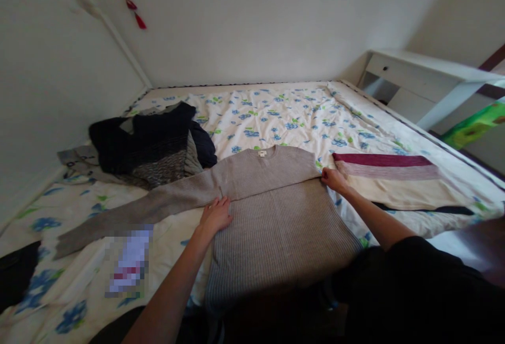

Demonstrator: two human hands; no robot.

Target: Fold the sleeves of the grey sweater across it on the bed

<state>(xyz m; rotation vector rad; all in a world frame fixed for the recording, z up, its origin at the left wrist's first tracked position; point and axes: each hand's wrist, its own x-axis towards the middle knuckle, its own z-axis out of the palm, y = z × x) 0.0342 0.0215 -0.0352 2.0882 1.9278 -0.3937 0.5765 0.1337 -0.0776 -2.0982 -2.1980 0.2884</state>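
**Lying flat on bed: grey ribbed sweater, two hands at its sides**

Spread front-down on the flowered bed sheet (276, 107), neck label up: grey sweater (276, 218), body toward the near edge of the bed, collar toward the wall. Long sleeve (138, 210) stretched out to the left across the sheet; other sleeve not visible, seemingly folded in along the right edge.

Left hand (216, 215): open, fingers together and flat, pressed on the sweater at the left armpit, where sleeve joins body.

Right hand (333, 180): fingers closed in a pinch on the sweater's right shoulder edge.

Just beside the right hand, touching or nearly touching the sweater: folded garment (394, 178), cream with dark red and pink stripes, dark band along its near edge.

Upper left on the bed, well apart from both hands: heap of dark clothes (150, 141), navy and grey knit.

Beyond the bed's right side: white desk (426, 78) against the wall.

Near left: blurred patch on the sheet, contents impossible to tell.
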